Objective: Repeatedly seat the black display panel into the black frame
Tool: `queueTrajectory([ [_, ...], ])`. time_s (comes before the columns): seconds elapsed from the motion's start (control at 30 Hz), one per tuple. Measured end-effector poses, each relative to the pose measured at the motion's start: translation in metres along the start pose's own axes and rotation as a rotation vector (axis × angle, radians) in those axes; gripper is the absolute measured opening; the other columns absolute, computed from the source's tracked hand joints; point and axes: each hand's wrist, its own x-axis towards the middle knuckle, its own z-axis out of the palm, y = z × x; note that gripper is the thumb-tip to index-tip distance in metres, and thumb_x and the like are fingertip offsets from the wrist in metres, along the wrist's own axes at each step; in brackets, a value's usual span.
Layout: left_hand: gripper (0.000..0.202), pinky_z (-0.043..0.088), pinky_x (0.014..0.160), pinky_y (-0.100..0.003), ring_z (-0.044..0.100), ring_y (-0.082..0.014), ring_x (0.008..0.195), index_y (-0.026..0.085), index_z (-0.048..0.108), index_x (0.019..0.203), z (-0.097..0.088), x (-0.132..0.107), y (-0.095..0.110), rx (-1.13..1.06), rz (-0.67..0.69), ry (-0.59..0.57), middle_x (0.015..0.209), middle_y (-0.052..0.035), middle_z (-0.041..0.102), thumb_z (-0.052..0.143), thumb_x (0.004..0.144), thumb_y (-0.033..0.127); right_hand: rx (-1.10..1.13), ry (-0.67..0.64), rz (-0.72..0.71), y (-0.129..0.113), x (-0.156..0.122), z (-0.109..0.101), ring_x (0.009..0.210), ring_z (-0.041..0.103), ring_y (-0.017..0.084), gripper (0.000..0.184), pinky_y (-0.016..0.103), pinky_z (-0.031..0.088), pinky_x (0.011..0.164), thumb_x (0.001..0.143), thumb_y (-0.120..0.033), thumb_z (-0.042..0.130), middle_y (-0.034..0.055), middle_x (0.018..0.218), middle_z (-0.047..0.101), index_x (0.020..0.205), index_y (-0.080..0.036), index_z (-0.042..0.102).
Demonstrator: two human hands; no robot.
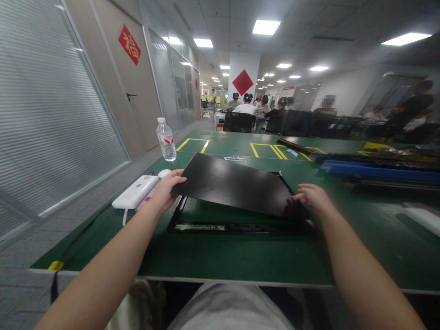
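Observation:
A thin, glossy black flat panel (230, 183) lies tilted above a black rectangular frame (268, 228) on the green table, its left side raised. My left hand (168, 188) pinches the panel's left edge, thumb on top. At the opposite edge, the fingers of my right hand (312, 197) are curled against the panel near the frame's right side; their exact grip is partly hidden. A strip of green circuit board (199, 227) shows along the frame's near side. The panel covers much of the frame's far side.
Left of the frame are a white power bank (135, 192) with a cable and a water bottle (167, 140). Dark strips and a blue bar (374, 169) lie at the right. Yellow tape outlines (268, 150) mark the green table (240, 263). People sit beyond it.

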Motion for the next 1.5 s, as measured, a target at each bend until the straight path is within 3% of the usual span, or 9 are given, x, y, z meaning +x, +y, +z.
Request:
queueTrajectory([
  [0.3,0.031,0.045,0.055,-0.024,0.061,-0.0165,0.062,0.017,0.070,0.084,0.000,0.000,-0.004,0.022,-0.026,-0.015,0.070,-0.0010,0.067,0.075,0.053,0.022,0.015,0.018,-0.016,0.002,-0.002,-0.001,0.044,0.056,0.014,0.040,0.022,0.032,0.037,0.078,-0.024,0.067,0.0144,0.072,0.073,0.115,-0.011,0.064],
  [0.73,0.033,0.045,0.056,-0.024,0.061,-0.0163,0.062,0.016,0.068,0.082,0.004,-0.001,-0.003,0.008,-0.068,-0.010,0.069,-0.0011,0.067,0.076,0.051,0.020,-0.007,0.033,-0.017,0.002,0.001,-0.003,0.042,0.051,0.012,0.030,0.021,0.032,0.039,0.079,-0.020,0.063,0.0133,0.068,0.072,0.108,-0.011,0.065],
  [0.87,0.033,0.046,0.056,-0.024,0.062,-0.0159,0.061,0.014,0.067,0.081,0.003,0.000,-0.006,-0.001,-0.077,-0.001,0.071,-0.0022,0.069,0.074,0.049,0.018,-0.069,0.041,-0.048,0.002,0.000,-0.002,0.041,0.048,0.011,0.029,0.022,0.035,0.042,0.078,-0.014,0.059,0.0106,0.065,0.071,0.106,-0.010,0.065],
  [1.07,0.029,0.046,0.052,-0.024,0.062,-0.0164,0.058,0.015,0.066,0.076,0.003,0.002,-0.009,0.001,-0.144,0.046,0.066,-0.0015,0.068,0.070,0.048,0.014,-0.251,0.062,-0.103,0.007,0.001,-0.002,0.055,0.059,0.015,0.036,0.025,0.044,0.054,0.075,-0.020,0.060,0.0065,0.070,0.073,0.110,-0.015,0.066],
  [1.33,0.028,0.047,0.049,-0.029,0.065,-0.0218,0.057,0.018,0.065,0.072,0.006,0.000,-0.009,0.088,-0.252,0.110,0.064,-0.0034,0.069,0.082,0.051,0.021,-0.378,0.064,-0.153,0.010,0.003,-0.004,0.062,0.063,0.018,0.037,0.028,0.044,0.057,0.073,-0.024,0.060,0.0047,0.075,0.074,0.108,-0.020,0.068],
  [1.5,0.026,0.046,0.045,-0.027,0.062,-0.0191,0.051,0.020,0.062,0.069,0.005,0.001,-0.011,0.169,-0.307,0.138,0.060,-0.0023,0.068,0.081,0.052,0.019,-0.438,0.075,-0.162,0.008,0.003,-0.003,0.066,0.065,0.019,0.037,0.028,0.044,0.059,0.072,-0.023,0.059,0.0045,0.075,0.074,0.107,-0.020,0.069],
])
